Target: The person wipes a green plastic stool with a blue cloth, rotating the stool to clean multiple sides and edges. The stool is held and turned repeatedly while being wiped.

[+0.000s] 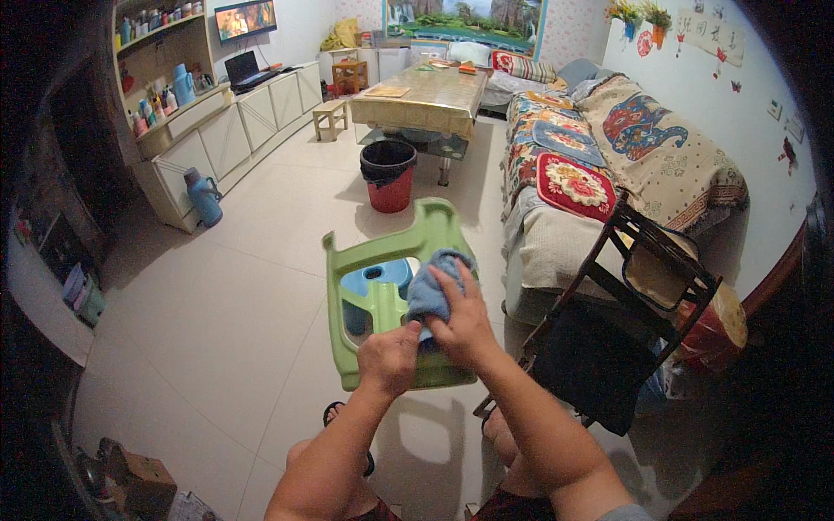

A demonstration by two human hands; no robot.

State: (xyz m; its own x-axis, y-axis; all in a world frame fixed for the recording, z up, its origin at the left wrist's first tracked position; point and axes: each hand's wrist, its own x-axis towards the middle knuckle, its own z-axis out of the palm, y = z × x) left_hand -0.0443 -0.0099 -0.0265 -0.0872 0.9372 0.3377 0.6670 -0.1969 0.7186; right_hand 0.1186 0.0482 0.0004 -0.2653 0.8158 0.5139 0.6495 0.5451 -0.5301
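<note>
A green plastic stool (335, 312) is held up in front of me, tilted, with its open frame facing me. My left hand (391, 358) grips its near part, the thumb reaching toward the cloth. A blue-grey cloth (430, 286) lies bunched under my right hand (462, 312), whose fingers press it against the stool's right side. Through the stool's opening a blue plastic stool (374, 277) shows on the floor beyond; the green frame hides part of it.
A red bin (391, 189) with a black liner stands beyond the stool, before a covered table (423, 98). At right are a dark folding chair (586, 352) and a covered sofa (541, 241). A blue thermos flask (206, 200) stands by the left cabinets (225, 146).
</note>
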